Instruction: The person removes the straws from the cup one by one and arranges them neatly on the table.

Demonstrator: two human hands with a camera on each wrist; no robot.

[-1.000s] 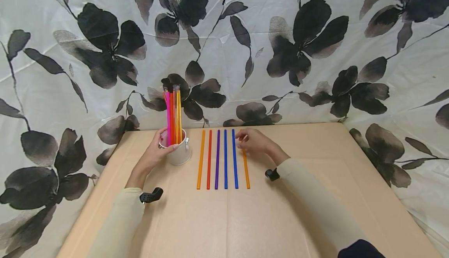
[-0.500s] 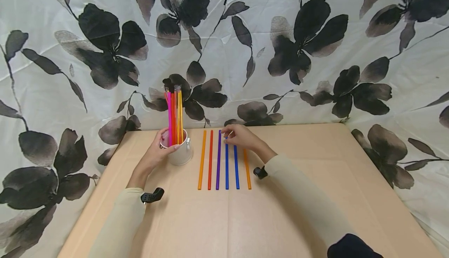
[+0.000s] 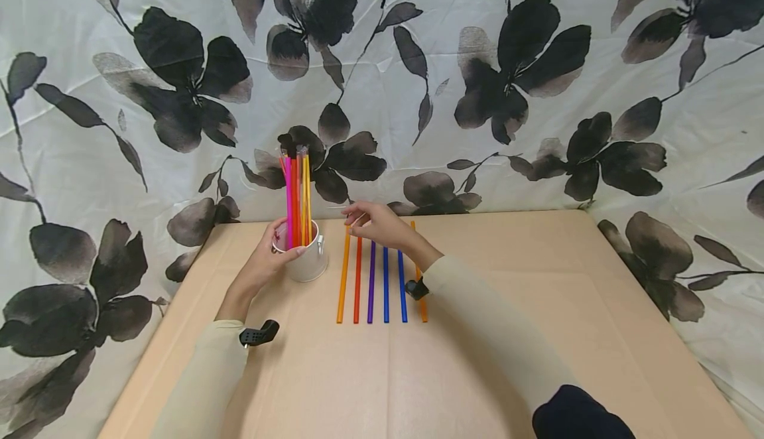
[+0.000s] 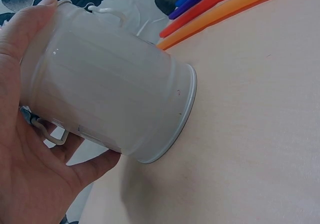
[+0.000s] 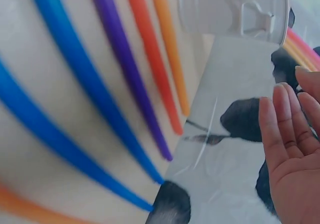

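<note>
My left hand (image 3: 262,261) grips the small white bucket (image 3: 307,265) with side handles, its thumb and fingers spread round the wall. Several coloured straws (image 3: 296,200), pink, orange-red and yellow, stand upright in the bucket. To its right lies a row of separate straws: orange (image 3: 343,280), red (image 3: 357,286), purple (image 3: 371,286), two blue (image 3: 386,286) and another orange (image 3: 424,310). My right hand (image 3: 379,225) hovers over the far ends of the row, near the left orange straw. In the right wrist view its fingers (image 5: 285,116) are loosely extended, holding nothing visible.
The row and bucket stand on a light wooden table (image 3: 507,333). Behind its far edge hangs a white cloth (image 3: 418,160) with dark flowers. Black wrist cameras (image 3: 259,333) sit on both sleeves.
My right hand has moved left along the far ends of the row, from the right orange straw towards the left one. The left hand and bucket have stayed in place.
</note>
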